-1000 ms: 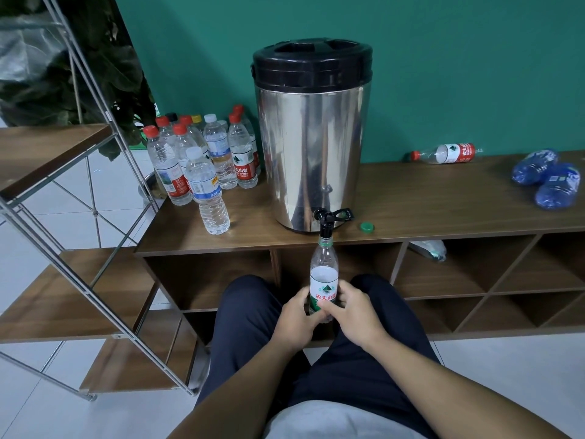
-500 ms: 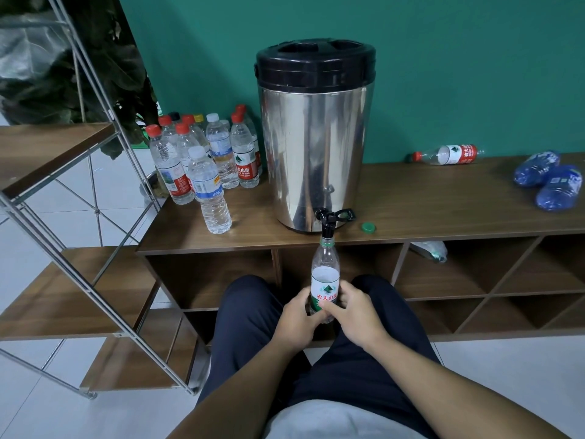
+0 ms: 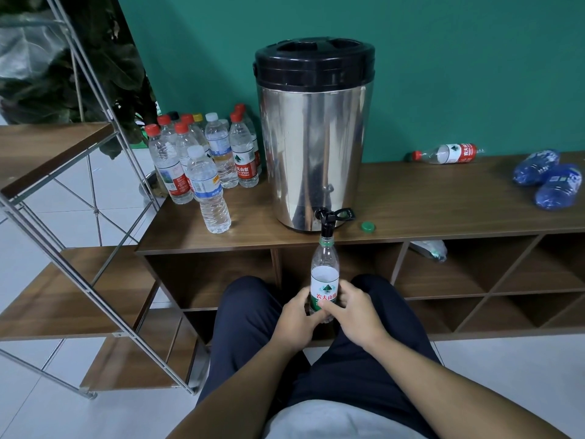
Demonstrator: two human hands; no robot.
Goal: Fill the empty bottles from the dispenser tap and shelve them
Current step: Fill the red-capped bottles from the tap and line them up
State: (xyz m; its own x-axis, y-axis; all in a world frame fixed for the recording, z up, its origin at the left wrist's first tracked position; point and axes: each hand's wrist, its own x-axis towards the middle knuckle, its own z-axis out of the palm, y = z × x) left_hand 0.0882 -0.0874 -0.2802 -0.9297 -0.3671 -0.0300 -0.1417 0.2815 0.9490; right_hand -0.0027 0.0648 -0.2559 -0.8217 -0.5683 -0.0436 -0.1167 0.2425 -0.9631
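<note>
From the head view, the left hand (image 3: 296, 316) and right hand (image 3: 354, 312) both grip the green-label bottle (image 3: 324, 280) upright under the dispenser tap (image 3: 326, 218), mid-fill; next likely calls for capping with the green cap (image 3: 367, 226).

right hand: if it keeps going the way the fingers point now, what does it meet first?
The right hand grips the green-label bottle under the tap, fingers pointing left across it. Going on, it would probably meet the left hand, which wraps the same bottle from the other side. Depth is unclear, so it might pass just in front.
</note>
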